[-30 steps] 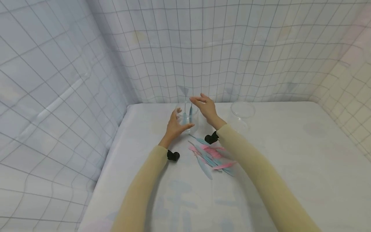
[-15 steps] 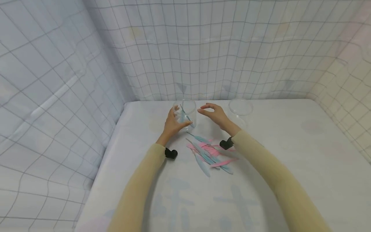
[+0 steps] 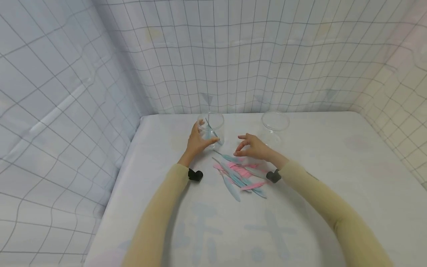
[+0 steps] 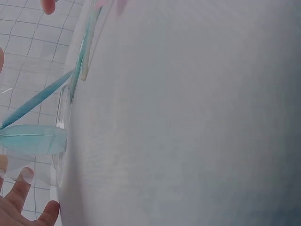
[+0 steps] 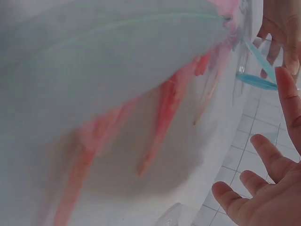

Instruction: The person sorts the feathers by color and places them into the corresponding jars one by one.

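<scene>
Blue feather (image 3: 211,130) leaning diagonally in upright jar (image 3: 211,129), left hand (image 3: 197,141) gripping

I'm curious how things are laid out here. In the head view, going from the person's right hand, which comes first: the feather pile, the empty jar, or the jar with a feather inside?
From the right hand:
1. Feather pile, just beneath and toward the person.
2. Empty jar, behind the hand, slightly right.
3. Jar with a feather, far left, gripped by the left hand.

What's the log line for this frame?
left hand: holds jar | right hand: open above feathers | second jar: untouched
</scene>
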The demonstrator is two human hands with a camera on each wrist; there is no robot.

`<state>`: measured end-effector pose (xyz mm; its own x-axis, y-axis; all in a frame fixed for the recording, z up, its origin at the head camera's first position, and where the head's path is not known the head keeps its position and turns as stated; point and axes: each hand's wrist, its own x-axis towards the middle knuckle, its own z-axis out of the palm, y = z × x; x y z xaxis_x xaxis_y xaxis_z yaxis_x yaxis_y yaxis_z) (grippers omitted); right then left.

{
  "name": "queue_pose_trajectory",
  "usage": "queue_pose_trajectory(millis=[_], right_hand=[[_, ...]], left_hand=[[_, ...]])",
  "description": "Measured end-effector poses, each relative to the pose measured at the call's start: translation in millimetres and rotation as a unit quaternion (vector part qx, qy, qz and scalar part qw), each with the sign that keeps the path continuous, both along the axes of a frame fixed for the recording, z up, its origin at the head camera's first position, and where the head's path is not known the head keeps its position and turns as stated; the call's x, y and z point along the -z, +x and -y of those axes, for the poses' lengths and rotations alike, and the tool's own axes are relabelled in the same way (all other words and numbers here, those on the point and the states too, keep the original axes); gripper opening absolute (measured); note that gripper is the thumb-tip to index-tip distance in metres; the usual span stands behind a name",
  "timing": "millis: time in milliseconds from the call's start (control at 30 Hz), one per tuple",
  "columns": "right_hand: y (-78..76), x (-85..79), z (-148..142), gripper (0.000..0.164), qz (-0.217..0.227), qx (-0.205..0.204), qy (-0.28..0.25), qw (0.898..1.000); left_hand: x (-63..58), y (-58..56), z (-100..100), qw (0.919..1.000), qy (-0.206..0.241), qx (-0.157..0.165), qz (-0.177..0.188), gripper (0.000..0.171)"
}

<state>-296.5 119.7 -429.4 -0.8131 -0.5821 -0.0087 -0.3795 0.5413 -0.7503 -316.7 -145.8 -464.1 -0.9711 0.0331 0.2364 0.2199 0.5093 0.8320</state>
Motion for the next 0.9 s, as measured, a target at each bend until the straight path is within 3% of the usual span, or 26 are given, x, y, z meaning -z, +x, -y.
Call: queue_pose_trajectory(millis=[167,333,500,733,900], right_hand=[[7.0,7.3,-6.2,0.012,-0.015,-0.022,0.034,0.999],[10.8,13.5,-12.9,0.011,-0.007,-0.046,0.036,0.998],[14.1,16.0,-13.3,0.015,-0.002,-0.041,0.057,0.997],[17.0,20.0,-10.1,0.018,-0.027,-0.030,0.115,0.993],[18.6,19.5,-8.1,0.020,-0.038,-0.035,0.128,0.990]], left_hand=[[0.2,0.5,-1.1,1.0000,0.000,-0.001,-0.002,0.097],[1.2,1.9,-2.3,1.0000,0.002,-0.001,-0.005,0.097],[1.4,3.6,-2.2,1.0000,0.003,0.000,-0.005,0.099],[1.6,4.5,-2.3,1.0000,0.004,0.007,0.000,0.100],[0.6,4.1,-1.9,1.0000,0.004,0.004,-0.005,0.101]])
